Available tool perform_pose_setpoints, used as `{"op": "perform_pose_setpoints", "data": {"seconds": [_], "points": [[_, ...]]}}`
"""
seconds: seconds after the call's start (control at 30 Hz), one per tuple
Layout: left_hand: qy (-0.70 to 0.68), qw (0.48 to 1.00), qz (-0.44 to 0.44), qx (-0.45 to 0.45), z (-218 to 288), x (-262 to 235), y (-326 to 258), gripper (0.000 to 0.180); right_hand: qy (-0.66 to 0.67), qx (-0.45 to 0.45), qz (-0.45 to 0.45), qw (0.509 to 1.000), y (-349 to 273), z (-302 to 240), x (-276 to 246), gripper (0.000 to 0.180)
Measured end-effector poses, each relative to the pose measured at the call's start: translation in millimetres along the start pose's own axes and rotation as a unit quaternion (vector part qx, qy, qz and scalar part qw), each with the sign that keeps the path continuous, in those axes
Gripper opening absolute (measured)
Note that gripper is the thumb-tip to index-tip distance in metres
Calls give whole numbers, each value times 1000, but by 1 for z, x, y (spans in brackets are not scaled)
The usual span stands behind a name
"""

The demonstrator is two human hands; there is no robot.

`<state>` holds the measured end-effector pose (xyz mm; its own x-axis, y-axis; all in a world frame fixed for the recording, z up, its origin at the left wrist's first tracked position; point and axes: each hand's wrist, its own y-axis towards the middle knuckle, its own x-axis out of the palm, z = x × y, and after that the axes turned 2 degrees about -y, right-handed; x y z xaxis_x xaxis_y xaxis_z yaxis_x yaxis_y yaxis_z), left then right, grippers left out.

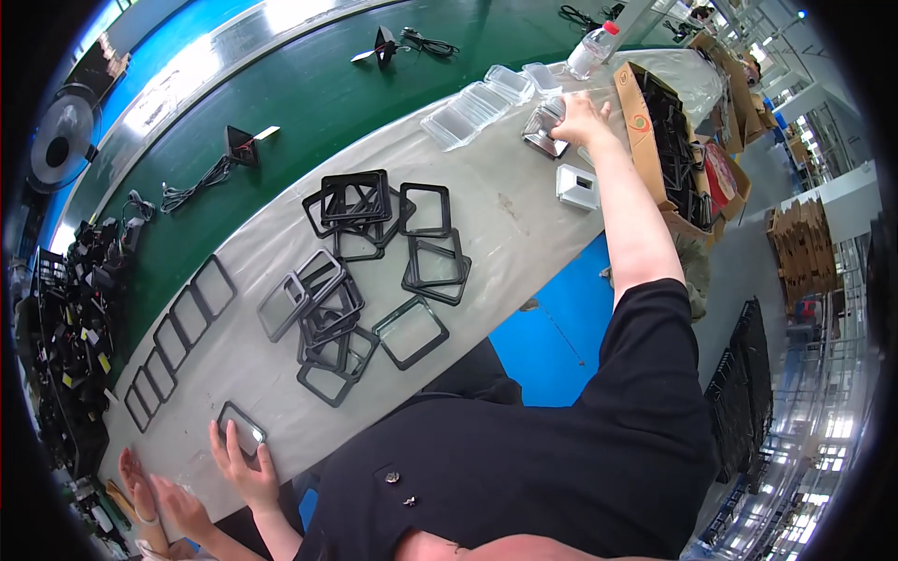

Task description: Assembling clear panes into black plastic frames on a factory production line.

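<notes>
My right hand (586, 123) reaches to the far right of the table, its fingers closing on a small stack of glossy silver rectangular pieces (543, 140). Beside that stack lies a white block with a dark slot (577, 187). At the near left, my left hand (245, 470) rests with fingers spread over the lower edge of a black rectangular frame (241, 423), which lies flat on the table. Many similar loose black frames (355, 201) overlap in piles at the table's middle. Several more frames (213, 285) form a row along the far left edge.
Clear plastic trays (465, 114) and a red-capped bottle (593, 51) stand at the far right, near a cardboard box (645, 131) of black parts. A green conveyor (309, 103) with cabled black devices runs behind. Another person's hands (178, 508) are at the lower left.
</notes>
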<state>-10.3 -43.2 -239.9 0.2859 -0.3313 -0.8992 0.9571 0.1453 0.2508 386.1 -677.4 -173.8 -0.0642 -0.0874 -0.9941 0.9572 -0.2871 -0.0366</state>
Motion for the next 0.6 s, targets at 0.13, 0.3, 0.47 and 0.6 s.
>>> {"op": "perform_pose_setpoints", "data": {"seconds": [0.13,0.3,0.47,0.6], "points": [[-11,1000,15,-14,-1,-8,-4,55,-22,-46,71,996,-32,-30,-5,57],[-19,999,12,-25,9,-15,5,56,197,-221,141,945,-71,-72,-81,44],[111,909,195,351,12,-66,26,50,528,-402,-145,734,-173,-300,-137,45],[-29,999,44,-13,-3,-6,-12,59,490,-521,-231,659,-300,-451,-138,44]]}}
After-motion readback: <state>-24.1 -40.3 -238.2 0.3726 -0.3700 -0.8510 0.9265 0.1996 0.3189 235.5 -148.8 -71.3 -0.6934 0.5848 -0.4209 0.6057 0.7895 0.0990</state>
